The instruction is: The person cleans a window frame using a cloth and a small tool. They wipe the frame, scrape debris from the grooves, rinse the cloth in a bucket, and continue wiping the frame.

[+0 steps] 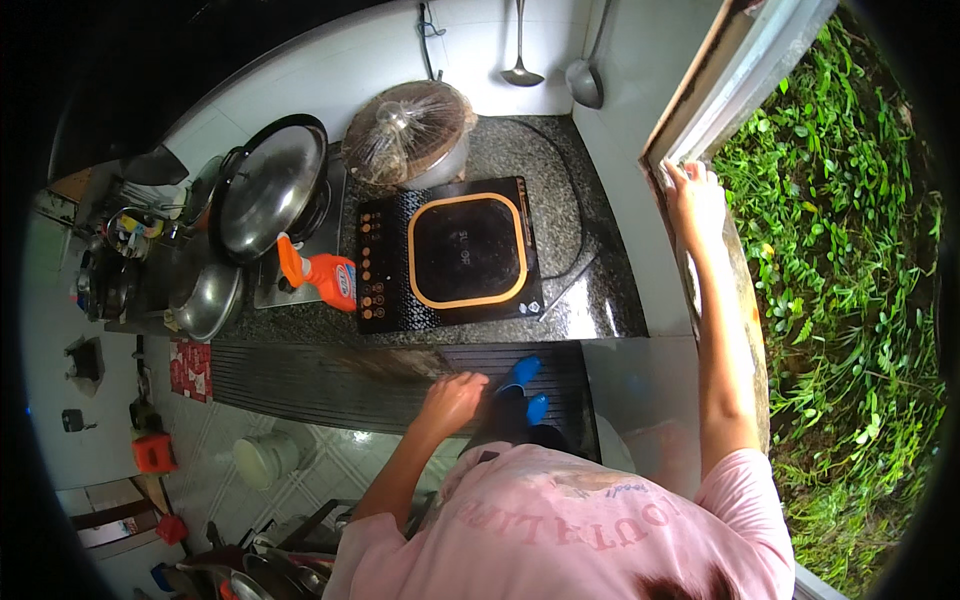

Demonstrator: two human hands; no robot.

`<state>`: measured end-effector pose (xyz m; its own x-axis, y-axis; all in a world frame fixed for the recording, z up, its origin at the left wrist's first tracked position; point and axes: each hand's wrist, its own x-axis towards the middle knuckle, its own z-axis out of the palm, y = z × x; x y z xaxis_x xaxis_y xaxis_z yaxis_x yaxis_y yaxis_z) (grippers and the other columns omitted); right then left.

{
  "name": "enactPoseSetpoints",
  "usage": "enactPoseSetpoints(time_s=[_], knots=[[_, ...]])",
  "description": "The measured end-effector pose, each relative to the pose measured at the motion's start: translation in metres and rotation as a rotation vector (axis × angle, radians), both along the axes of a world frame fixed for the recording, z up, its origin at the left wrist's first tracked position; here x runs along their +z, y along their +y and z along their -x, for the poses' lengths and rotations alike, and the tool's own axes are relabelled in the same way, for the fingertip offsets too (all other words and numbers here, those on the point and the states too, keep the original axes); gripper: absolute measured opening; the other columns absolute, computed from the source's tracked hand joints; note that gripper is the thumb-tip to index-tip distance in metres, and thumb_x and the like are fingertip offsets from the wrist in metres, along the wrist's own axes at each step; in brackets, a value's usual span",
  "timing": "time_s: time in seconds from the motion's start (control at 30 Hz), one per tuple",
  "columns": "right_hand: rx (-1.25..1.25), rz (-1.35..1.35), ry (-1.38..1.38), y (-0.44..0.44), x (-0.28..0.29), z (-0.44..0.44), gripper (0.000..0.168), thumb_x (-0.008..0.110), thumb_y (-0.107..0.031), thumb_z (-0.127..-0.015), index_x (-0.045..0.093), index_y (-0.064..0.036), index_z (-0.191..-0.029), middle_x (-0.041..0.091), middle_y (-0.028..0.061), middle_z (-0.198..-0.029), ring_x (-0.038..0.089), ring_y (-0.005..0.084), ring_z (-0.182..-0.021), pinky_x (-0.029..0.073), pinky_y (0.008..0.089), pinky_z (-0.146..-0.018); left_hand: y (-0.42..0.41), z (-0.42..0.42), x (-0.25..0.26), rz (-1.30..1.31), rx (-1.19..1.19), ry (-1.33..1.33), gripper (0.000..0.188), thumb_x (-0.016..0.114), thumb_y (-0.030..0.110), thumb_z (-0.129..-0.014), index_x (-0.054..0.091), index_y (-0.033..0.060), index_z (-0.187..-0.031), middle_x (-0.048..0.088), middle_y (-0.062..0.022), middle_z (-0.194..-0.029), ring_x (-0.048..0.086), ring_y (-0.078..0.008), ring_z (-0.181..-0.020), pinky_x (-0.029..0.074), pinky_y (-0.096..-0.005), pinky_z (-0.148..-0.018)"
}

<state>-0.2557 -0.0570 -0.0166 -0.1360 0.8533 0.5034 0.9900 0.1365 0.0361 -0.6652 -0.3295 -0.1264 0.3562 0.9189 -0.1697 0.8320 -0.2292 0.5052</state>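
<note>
My left hand (454, 397) hangs in front of the counter edge, fingers curled, with nothing visible in it. My right arm reaches out along the window ledge (752, 375). At its far end my right hand (697, 199) touches the lower corner of the window frame (705, 112), fingers bent; whether anything is under them is hidden. Nearest on the granite counter (600, 300) lies a black induction cooktop (466, 251) with an orange square ring. An orange spray bottle (330, 279) leans at its left edge, lying partly over a steel-topped stove (289, 292).
Behind the cooktop stands a pot (442, 161) whose lid is wrapped in plastic. A lidded wok (274, 191) and a metal basin (206, 292) are further left. A ladle (521, 75) and a large spoon (585, 82) hang on the wall. A white bucket (262, 457) stands on the floor.
</note>
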Motion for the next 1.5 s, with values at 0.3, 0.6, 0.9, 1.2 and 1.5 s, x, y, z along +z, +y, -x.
enactPoseSetpoints(time_s=[0.3,0.6,0.9,1.2,1.5], knots=[[0.273,0.700,0.021,-0.103,-0.190,0.094,0.027,0.055,-0.007,-0.089,0.067,-0.010,-0.114,0.068,0.0140,-0.122,0.070,0.0334,-0.106,0.058,0.0423,-0.090,-0.040,0.004,0.010,0.004,0.022,-0.018,0.016,0.059,0.016,-0.098,0.067,0.0120,-0.111,0.072,-0.0119,-0.101,0.069,-0.0396,-0.090,0.055,-0.0511,-0.080],[0.592,0.346,-0.173,-0.121,-0.185,0.093,0.015,0.058,-0.019,-0.087,0.061,-0.006,-0.095,0.063,0.0101,-0.090,0.066,0.0266,-0.083,0.052,0.0380,-0.077,0.000,-0.011,0.022,-0.057,0.003,-0.162,0.018,0.059,0.014,-0.098,0.071,0.0093,-0.111,0.073,-0.0155,-0.103,0.068,-0.0416,-0.094,0.054,-0.0503,-0.084],[0.372,0.347,0.521,-0.158,-0.003,0.101,0.014,0.062,-0.008,-0.089,0.061,-0.002,-0.102,0.069,0.0126,-0.090,0.071,0.0302,-0.084,0.056,0.0382,-0.077,0.122,-0.076,0.070,-0.282,-0.153,-0.324,0.055,0.070,0.009,-0.092,0.051,0.0023,-0.144,0.054,-0.0219,-0.137,0.054,-0.0433,-0.125,0.047,-0.0472,-0.103],[0.331,0.178,1.429,-0.158,0.065,0.029,0.021,0.059,-0.017,-0.105,0.070,-0.001,-0.098,0.069,0.0060,-0.096,0.061,0.0111,-0.089,0.049,0.0277,-0.079,0.226,-0.227,0.132,-0.732,-0.509,-0.586,0.038,0.064,-0.008,-0.086,0.065,0.0001,-0.123,0.061,-0.0140,-0.111,0.063,-0.0323,-0.097,0.055,-0.0413,-0.084],[0.174,0.003,1.457,-0.100,0.053,-0.032,0.046,0.047,-0.029,-0.112,0.064,0.002,-0.083,0.070,0.0110,-0.099,0.063,0.0175,-0.092,0.051,0.0345,-0.088,0.282,-0.314,0.126,-0.772,-0.466,-0.535,0.033,0.062,-0.002,-0.086,0.063,-0.0005,-0.119,0.063,-0.0136,-0.116,0.064,-0.0310,-0.103,0.056,-0.0401,-0.088]])
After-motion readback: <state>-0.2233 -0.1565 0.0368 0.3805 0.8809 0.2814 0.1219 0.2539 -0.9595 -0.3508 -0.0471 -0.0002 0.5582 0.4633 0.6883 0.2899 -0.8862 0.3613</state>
